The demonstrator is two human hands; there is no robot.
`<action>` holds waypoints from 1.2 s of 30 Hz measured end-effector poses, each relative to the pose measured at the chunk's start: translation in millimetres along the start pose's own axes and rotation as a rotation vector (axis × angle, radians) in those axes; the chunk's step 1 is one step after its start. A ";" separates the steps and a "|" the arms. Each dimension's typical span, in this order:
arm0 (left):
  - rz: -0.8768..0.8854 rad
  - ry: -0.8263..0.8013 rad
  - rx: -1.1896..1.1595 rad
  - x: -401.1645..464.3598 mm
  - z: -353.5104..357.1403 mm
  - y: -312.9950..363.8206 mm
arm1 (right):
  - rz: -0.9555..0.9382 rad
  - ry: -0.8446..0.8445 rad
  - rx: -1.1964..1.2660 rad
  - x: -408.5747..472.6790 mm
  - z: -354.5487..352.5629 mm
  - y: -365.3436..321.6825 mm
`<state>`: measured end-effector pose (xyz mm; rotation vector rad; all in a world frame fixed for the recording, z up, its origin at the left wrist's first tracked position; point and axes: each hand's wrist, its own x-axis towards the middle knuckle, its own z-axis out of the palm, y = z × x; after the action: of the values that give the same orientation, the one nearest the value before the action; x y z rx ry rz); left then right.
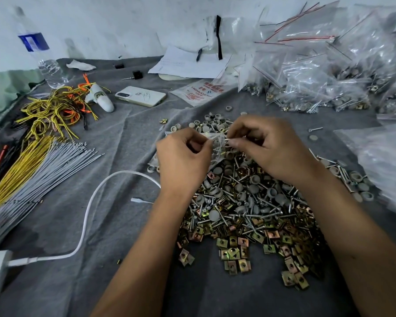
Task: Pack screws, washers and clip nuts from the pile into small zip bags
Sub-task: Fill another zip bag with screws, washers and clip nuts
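Observation:
A big pile [249, 209] of screws, grey washers and brass-coloured clip nuts lies on the grey cloth in front of me. Above its far part, my left hand [183, 161] pinches the edge of a small clear zip bag [215, 147]. My right hand [268, 147] pinches the bag's other side, with thin screws between its fingertips at the bag's mouth. What the bag holds is hard to make out. Loose clip nuts [234, 252] spread toward me at the pile's near edge.
Filled zip bags [318, 83] heap up at the back right. Empty bags [384, 156] lie at the right. A phone [141, 96], a water bottle [41, 53], papers [188, 62], coloured ties [55, 108], grey and yellow cable ties [32, 172] and a white charging cable [87, 216] occupy the left.

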<state>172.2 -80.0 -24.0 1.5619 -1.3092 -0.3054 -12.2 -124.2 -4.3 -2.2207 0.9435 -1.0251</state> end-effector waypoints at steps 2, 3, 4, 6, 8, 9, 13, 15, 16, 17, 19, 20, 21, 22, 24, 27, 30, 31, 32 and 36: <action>-0.010 -0.010 -0.006 -0.7 1.1 0.8 | 0.007 0.039 -0.101 0.9 0.7 1.5; -0.013 -0.019 -0.008 -0.7 1.6 0.7 | 0.003 0.042 -0.133 1.1 0.7 2.1; -0.019 -0.030 -0.012 -0.6 2.1 0.4 | -0.002 0.037 -0.146 1.3 0.5 2.6; -0.036 -0.053 -0.033 -0.5 2.5 0.4 | -0.012 0.017 -0.141 1.2 0.5 1.7; -0.045 -0.066 -0.051 -1.0 3.1 1.6 | -0.017 0.019 -0.132 0.1 3.6 -1.0; -0.047 -0.066 -0.057 -1.3 3.2 2.5 | -0.020 0.030 -0.130 -0.2 5.9 -2.4; -0.069 -0.059 -0.103 -0.7 1.3 3.5 | -0.045 0.022 -0.126 1.4 16.9 -7.0; -0.080 -0.049 -0.124 -0.2 -0.6 3.0 | -0.064 0.010 -0.127 2.4 18.4 -8.7; -0.089 -0.040 -0.128 0.1 -1.4 2.6 | -0.073 0.025 -0.119 2.6 17.5 -9.1; -0.100 -0.031 -0.130 0.4 -2.0 2.3 | -0.076 0.054 -0.109 2.5 15.8 -8.9; -0.117 -0.017 -0.133 1.1 -2.4 1.6 | -0.066 0.127 -0.104 2.1 10.8 -6.5; -0.119 -0.010 -0.133 1.3 -2.6 1.2 | -0.060 0.150 -0.114 1.6 7.7 -4.2; -0.121 -0.001 -0.134 1.6 -2.8 1.0 | -0.058 0.155 -0.132 1.2 4.5 -1.6; -0.125 0.013 -0.136 2.0 -3.0 0.9 | -0.056 0.141 -0.157 1.0 1.1 0.9; -0.136 0.050 -0.146 2.7 -3.5 0.6 | -0.044 0.060 -0.232 1.4 -4.5 4.0; -0.150 0.135 -0.175 4.2 -4.1 -0.2 | -0.052 -0.061 -0.322 1.8 -6.2 0.3; -0.161 0.202 -0.192 5.5 -5.6 -1.3 | -0.027 -0.266 -0.388 0.2 0.4 -12.5; -0.167 0.204 -0.202 5.6 -5.8 -1.2 | -0.001 -0.341 -0.465 -0.1 2.3 -15.4; -0.172 0.202 -0.209 5.4 -5.9 -1.3 | 0.026 -0.393 -0.540 0.1 3.1 -17.6; -0.170 0.190 -0.201 5.2 -5.2 -1.5 | 0.117 -0.467 -0.640 1.8 1.8 -21.9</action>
<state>178.8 -81.7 -20.9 1.4936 -0.9708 -0.3734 -1.7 -111.6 10.4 -2.6882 1.2737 -0.1164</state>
